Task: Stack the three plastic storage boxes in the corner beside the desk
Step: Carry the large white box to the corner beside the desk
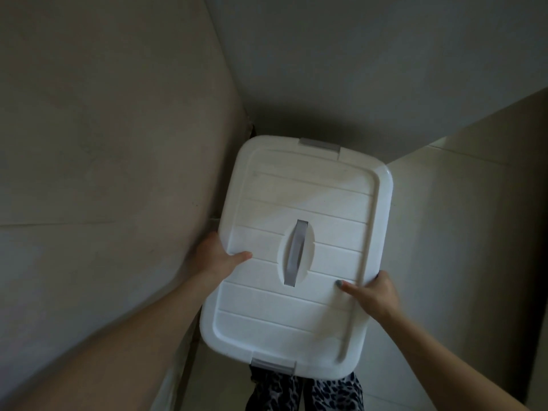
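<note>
I hold the box [296, 247] by its two sides. My left hand [216, 256] grips one edge and my right hand [373, 295] grips the other, thumbs on the lid [296, 185]. The box is crooked, near the corner [252, 126]. I think I am placing it. I cannot see what is under it. Next I should turn it straight and lower it there.

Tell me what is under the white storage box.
Around the white storage box, only pale floor and leopard-print trousers show below. Its lid hides everything straight beneath, so whether another box sits there cannot be seen. The left hand and right hand grip its sides.
</note>
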Available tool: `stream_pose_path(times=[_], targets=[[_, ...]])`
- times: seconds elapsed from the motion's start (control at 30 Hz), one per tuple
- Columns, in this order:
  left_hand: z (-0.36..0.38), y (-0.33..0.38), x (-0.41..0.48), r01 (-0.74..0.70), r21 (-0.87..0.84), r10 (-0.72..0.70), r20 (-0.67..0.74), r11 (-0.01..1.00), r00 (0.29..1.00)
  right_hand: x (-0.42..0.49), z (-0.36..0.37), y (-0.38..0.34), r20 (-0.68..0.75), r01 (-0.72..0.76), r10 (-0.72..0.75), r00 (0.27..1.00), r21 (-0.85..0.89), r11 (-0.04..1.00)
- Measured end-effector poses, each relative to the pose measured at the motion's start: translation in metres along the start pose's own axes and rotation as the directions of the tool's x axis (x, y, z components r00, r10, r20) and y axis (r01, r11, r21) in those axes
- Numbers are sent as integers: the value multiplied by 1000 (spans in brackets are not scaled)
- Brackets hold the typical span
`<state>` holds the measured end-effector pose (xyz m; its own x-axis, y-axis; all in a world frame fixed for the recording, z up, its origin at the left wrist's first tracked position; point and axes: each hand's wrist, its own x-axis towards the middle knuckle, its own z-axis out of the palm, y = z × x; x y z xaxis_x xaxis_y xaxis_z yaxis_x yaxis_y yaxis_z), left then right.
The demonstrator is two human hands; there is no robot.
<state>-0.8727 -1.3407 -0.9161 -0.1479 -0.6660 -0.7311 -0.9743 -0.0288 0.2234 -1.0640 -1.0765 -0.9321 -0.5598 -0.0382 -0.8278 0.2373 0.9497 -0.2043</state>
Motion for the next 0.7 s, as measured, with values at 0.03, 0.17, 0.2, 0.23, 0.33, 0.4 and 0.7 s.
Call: stream_pose_path(times=[0.03, 0.17, 0.2, 0.23, 0.33, 0.4, 0.7], targets=[[-1, 2, -1, -5, 12, 5, 17, 1000, 1000, 0, -2, -1, 17, -10, 10, 1000, -30, 1000], [-15, 11, -16, -20, -13, 21, 60, 1000, 998, -8, -15, -9, 96, -40, 45, 994, -54, 998], [-20, 13, -23, -28, -40, 31, 74, 999, 997, -11, -19, -10, 122, -43, 46, 991, -22, 999], [-26, 15, -31, -34, -73, 41, 91, 997, 995, -18, -25, -13, 138, -44, 42, 989, 8, 999], [-46, 22, -58, -23, -135, 46, 167, 991, 985, -44, -45, -23, 158, -37, 28, 987, 53, 998], [-63, 30, -78, -40, -133, 68, 216, 990, 974, -68, -61, -33, 168, -4, -6, 986, 58, 998], [-165, 95, -177, -220, -231, 270, 217, 948, 938, -183, -142, -98, 120, 143, -169, 978, 202, 969]])
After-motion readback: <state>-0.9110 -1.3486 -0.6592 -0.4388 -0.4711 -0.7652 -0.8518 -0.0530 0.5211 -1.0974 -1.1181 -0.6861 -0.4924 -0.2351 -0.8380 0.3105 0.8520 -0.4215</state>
